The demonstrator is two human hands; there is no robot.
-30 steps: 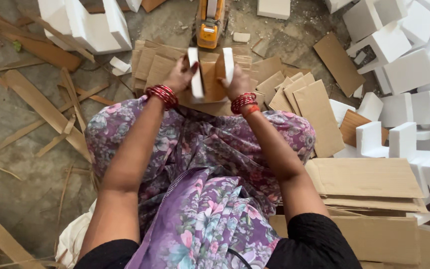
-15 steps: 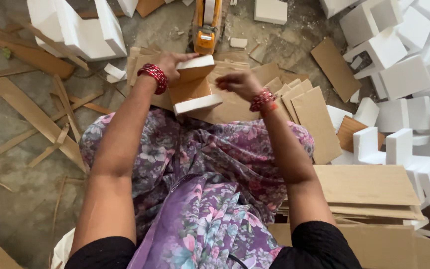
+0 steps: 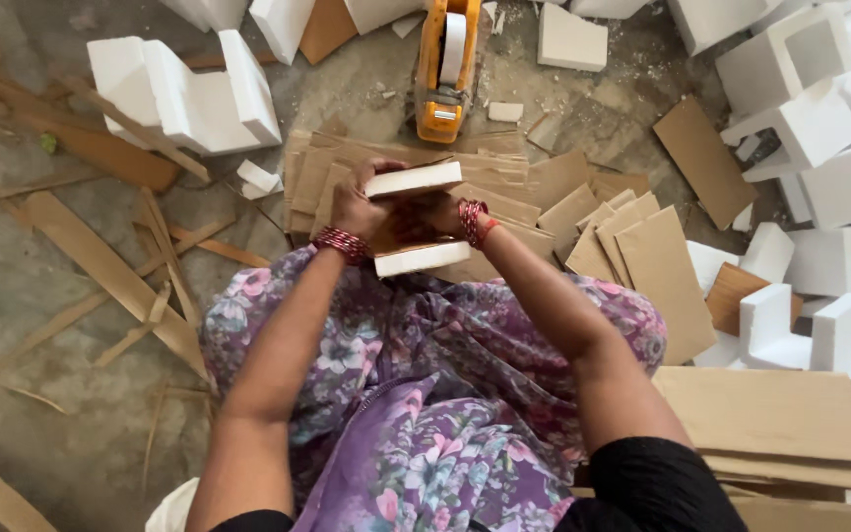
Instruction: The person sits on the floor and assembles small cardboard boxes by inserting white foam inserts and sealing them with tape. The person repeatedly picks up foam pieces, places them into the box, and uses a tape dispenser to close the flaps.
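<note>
Both my hands hold one small assembly above my lap: a brown cardboard piece with a white foam strip (image 3: 414,178) along its far edge and a second white foam strip (image 3: 424,258) along its near edge. My left hand (image 3: 360,205) grips its left side. My right hand (image 3: 440,214) is tucked between the two strips against the cardboard. Red bangles ring both wrists. An orange tape dispenser (image 3: 447,69) stands on the floor just beyond the hands.
Flat cardboard sheets (image 3: 657,271) lie fanned out ahead and to the right, with a larger cardboard stack (image 3: 770,419) by my right knee. White foam blocks (image 3: 810,108) crowd the right side and a foam block (image 3: 189,94) lies at upper left. Cardboard offcuts (image 3: 100,266) litter the concrete floor.
The foam-and-cardboard piece has been turned, so its strips run across instead of standing upright. My hands have drawn it slightly nearer to my lap.
</note>
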